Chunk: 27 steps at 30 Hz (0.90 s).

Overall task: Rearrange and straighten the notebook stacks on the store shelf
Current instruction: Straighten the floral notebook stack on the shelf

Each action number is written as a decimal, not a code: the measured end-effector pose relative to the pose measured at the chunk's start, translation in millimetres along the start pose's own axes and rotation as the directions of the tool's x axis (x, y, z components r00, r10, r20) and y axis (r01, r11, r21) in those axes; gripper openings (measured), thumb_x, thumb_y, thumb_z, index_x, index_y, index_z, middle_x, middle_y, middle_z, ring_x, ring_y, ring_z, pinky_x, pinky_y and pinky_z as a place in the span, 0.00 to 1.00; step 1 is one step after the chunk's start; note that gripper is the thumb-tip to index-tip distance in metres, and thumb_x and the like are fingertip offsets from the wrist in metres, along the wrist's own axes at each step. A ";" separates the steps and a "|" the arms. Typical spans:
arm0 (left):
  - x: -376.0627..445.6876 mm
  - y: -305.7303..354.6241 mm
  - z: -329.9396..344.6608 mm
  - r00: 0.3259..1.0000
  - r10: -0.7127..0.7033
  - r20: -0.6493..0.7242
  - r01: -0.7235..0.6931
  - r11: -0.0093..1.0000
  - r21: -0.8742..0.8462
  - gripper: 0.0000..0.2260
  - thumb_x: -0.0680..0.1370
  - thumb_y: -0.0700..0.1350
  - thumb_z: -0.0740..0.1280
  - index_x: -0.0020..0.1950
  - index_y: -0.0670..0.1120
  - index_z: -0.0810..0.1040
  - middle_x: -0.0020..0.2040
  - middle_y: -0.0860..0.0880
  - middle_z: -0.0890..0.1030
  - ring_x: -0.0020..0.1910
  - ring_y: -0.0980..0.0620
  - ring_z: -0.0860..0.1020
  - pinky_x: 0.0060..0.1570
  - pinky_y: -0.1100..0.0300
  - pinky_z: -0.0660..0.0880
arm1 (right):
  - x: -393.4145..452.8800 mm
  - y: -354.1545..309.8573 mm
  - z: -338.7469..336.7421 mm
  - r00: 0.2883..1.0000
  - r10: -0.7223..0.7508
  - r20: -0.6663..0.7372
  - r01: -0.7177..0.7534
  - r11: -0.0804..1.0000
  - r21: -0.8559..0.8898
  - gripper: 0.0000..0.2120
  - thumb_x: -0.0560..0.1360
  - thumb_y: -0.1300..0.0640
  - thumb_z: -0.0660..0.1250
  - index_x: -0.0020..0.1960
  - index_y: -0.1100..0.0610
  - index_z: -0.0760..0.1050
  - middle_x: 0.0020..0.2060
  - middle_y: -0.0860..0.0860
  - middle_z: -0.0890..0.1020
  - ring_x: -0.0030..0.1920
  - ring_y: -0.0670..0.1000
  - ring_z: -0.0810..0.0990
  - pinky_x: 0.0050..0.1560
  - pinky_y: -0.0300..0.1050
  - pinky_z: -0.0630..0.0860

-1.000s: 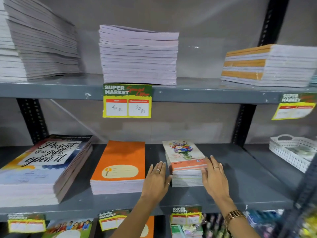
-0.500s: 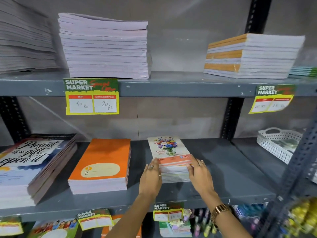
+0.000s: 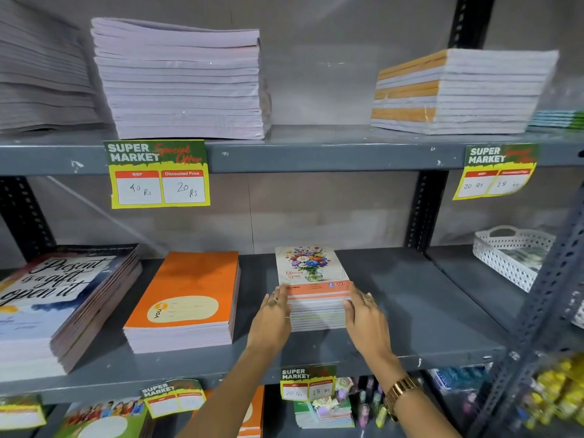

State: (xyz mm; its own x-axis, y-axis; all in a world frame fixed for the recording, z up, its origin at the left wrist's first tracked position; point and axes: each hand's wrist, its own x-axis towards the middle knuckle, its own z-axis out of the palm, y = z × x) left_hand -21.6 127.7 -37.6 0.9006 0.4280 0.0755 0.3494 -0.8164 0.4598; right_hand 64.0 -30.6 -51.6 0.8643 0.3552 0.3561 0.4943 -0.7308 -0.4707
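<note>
Head view, grip: your left hand [image 3: 272, 320] and right hand [image 3: 366, 317] lie flat against opposite sides of the floral notebook stack [image 3: 313, 289], squeezing it between open palms, no fingers curled under.
Stack position: it's right between your palms, on the middle shelf [image 3: 410, 311], near the front edge.
Left of your grip: the orange notebook stack [image 3: 189, 298] sits just beside, apart from your left hand; further out, the stack with the lettered covers [image 3: 57, 298].
Right of your grip: bare shelf, then the white basket [image 3: 512, 257], well apart.
Above your grip: the upper shelf carries pale stacks [image 3: 183, 83].
Handling: thin, soft-covered books, so probably light but prone to slide and fan out.
Where to hold: keep to the long side edges, low on the pile, and press evenly.
</note>
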 end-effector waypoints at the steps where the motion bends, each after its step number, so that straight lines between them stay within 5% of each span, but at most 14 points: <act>1: -0.1 0.1 0.0 1.000 0.001 0.004 -0.001 1.000 0.004 0.31 0.78 0.38 0.61 0.76 0.49 0.47 0.75 0.46 0.62 0.72 0.43 0.65 0.67 0.50 0.70 | -0.5 -0.6 0.2 1.000 -0.005 -0.009 0.005 1.000 -0.002 0.20 0.80 0.57 0.56 0.72 0.60 0.63 0.65 0.56 0.76 0.68 0.60 0.70 0.63 0.53 0.73; 17: 4.5 -9.1 -0.3 0.998 0.029 0.063 -0.029 1.000 -0.010 0.31 0.78 0.35 0.58 0.76 0.51 0.46 0.76 0.46 0.59 0.74 0.41 0.58 0.68 0.46 0.69 | -9.4 -8.1 0.4 0.992 0.000 -0.126 0.001 1.000 0.008 0.18 0.76 0.62 0.64 0.65 0.63 0.72 0.54 0.60 0.83 0.55 0.62 0.81 0.46 0.54 0.81; 21: 2.8 -9.8 -1.2 0.997 0.033 0.066 -0.032 0.999 -0.017 0.31 0.78 0.35 0.59 0.75 0.51 0.47 0.75 0.45 0.62 0.72 0.40 0.63 0.66 0.46 0.71 | -7.1 -5.7 1.2 0.989 -0.028 -0.147 0.022 0.999 -0.043 0.15 0.77 0.61 0.63 0.62 0.64 0.75 0.54 0.60 0.83 0.57 0.63 0.80 0.49 0.57 0.80; 24: 1.7 -7.2 -1.3 1.000 0.010 -0.001 -0.010 1.000 0.007 0.26 0.81 0.42 0.57 0.75 0.51 0.49 0.77 0.46 0.56 0.76 0.41 0.55 0.71 0.46 0.65 | -1.6 -2.0 3.7 0.985 -0.073 -0.158 0.061 0.995 -0.075 0.20 0.76 0.55 0.55 0.60 0.64 0.77 0.56 0.61 0.82 0.58 0.62 0.80 0.54 0.58 0.78; 27: -0.4 0.0 -4.4 0.999 0.024 -0.041 -0.023 1.000 0.018 0.25 0.81 0.42 0.55 0.76 0.49 0.49 0.78 0.47 0.51 0.76 0.43 0.53 0.71 0.49 0.63 | 6.3 1.0 4.0 0.983 -0.174 -0.050 0.171 0.983 -0.060 0.20 0.80 0.57 0.52 0.71 0.60 0.66 0.71 0.55 0.68 0.73 0.55 0.64 0.72 0.46 0.58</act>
State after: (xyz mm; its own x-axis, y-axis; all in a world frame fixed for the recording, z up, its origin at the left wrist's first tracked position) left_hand -23.2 129.2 -33.7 0.8976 0.4235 0.1225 0.3327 -0.8330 0.4420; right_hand 70.3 -26.8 -53.0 0.7591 0.4476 0.4726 0.6285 -0.6931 -0.3531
